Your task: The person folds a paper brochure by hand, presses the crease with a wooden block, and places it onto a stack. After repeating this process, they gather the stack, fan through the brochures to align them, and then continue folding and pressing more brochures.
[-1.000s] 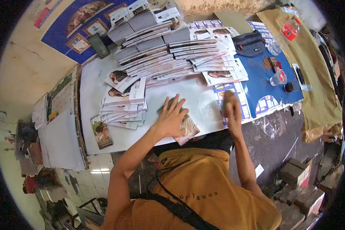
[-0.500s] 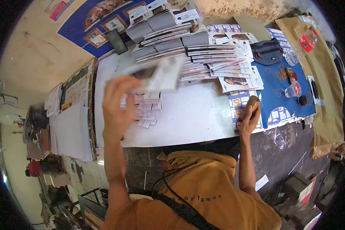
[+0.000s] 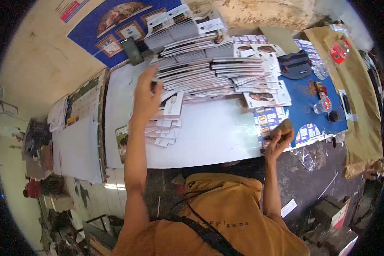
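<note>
My left hand [image 3: 147, 97] is at the left end of a wide row of stacked booklets [image 3: 192, 77], its thumb and fingers apart. Whether the fingertips touch the stack's edge is hard to tell. Below that hand, a smaller fanned pile of white booklets [image 3: 168, 123] lies on the white tabletop [image 3: 217, 132]. My right hand [image 3: 278, 143] is closed around a small brown block with a rounded end [image 3: 287, 126], held over the table's front edge. Part of the block is hidden by the fingers.
Taller booklet stacks [image 3: 170, 34] rise at the back beside a phone [image 3: 132, 51]. To the right are a dark pouch [image 3: 295, 65], rubber bands [image 3: 310, 88], a plastic cup [image 3: 323, 105] and a bottle [image 3: 339, 52]. A picture card [image 3: 121, 143] lies by my left forearm.
The booklet that my left hand held in the air is out of its grasp. That hand has moved up and right to the stacked row. My right hand still holds the brown block.
</note>
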